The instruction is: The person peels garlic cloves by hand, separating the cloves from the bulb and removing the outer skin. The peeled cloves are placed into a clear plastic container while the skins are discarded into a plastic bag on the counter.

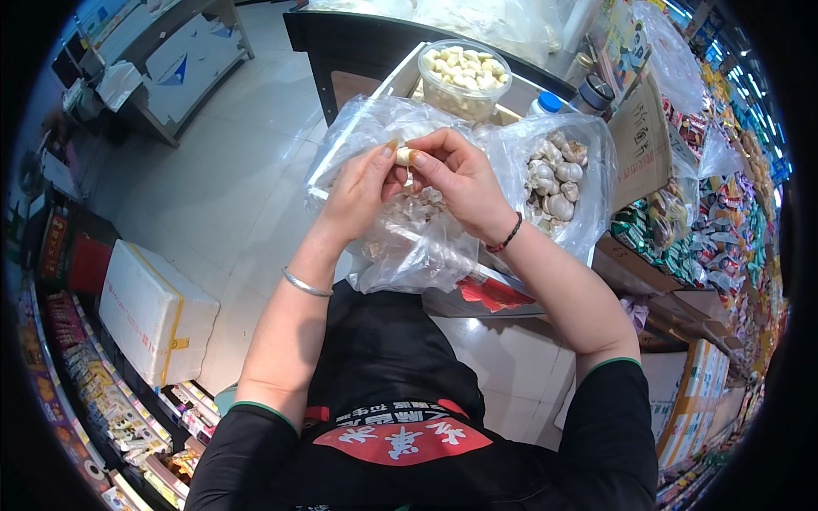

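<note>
Between the fingertips of my left hand [365, 182] and my right hand [455, 179] is a pale garlic clove [404, 156], pinched from both sides. Below the hands, loose garlic skins [418, 207] lie in a clear plastic bag [409, 265]. To the right, another clear bag [597, 166] lies spread around several whole garlic bulbs [555, 179]. Beyond my hands, peeled cloves [466, 67] fill a round clear plastic tub [460, 99] close to its rim.
A bottle with a blue cap [548, 103] and a dark-lidded jar [594, 92] stand behind the bulbs. Cardboard [642, 144] and packaged snacks [722, 223] crowd the right. A white foam box [150, 313] sits on the left, near shelves of packets [102, 383]. Tiled floor [217, 172] stretches left of the bags.
</note>
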{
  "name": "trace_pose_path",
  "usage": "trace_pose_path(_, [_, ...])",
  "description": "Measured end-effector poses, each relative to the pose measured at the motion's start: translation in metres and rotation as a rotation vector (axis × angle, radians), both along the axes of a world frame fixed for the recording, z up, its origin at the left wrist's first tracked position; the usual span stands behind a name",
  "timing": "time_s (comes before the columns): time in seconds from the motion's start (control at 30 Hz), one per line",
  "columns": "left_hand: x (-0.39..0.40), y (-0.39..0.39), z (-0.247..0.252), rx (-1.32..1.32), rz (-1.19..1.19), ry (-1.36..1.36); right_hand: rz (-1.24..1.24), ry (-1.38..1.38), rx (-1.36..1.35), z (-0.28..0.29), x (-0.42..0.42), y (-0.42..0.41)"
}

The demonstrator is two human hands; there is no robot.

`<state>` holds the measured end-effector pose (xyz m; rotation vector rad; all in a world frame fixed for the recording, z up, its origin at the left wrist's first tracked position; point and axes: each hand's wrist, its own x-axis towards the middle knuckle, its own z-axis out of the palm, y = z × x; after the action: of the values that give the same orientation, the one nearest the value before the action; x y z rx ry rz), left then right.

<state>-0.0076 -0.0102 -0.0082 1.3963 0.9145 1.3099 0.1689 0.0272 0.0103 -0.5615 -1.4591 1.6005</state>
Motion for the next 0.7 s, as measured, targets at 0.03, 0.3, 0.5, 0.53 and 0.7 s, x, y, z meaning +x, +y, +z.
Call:
trace_pose_path(0.03, [-0.0005, 0.0003, -0.0001, -0.004, -0.004, -0.007, 0.006, 0.011, -0.025, 0.0005, 0.0003, -0.0003])
trace_pose_path(0.3, [0.0001, -0.0006, 0.0023, -0.020, 0.026, -0.012, 0.045, 0.032, -0.117, 0.0010, 0.0009, 0.0009])
trace_pose_path(0.5, [0.0032, -0.0014, 0.0016, 0.046, 0.057, 0.067, -0.036, -0.175, 0.152, 0.0000, 0.0006, -0.0030])
trace_pose_path(0.53, [0.0040, -0.0019, 0.0019, 0.038, 0.063, 0.067, -0.048, -0.189, 0.165, -0.0006, 0.0007, -0.0033])
trace_pose_path(0.7, [0.0005, 0.0002, 0.0006, -0.031, 0.030, -0.023, -0.010, -0.145, 0.085, 0.0043, 0.0038, -0.0056])
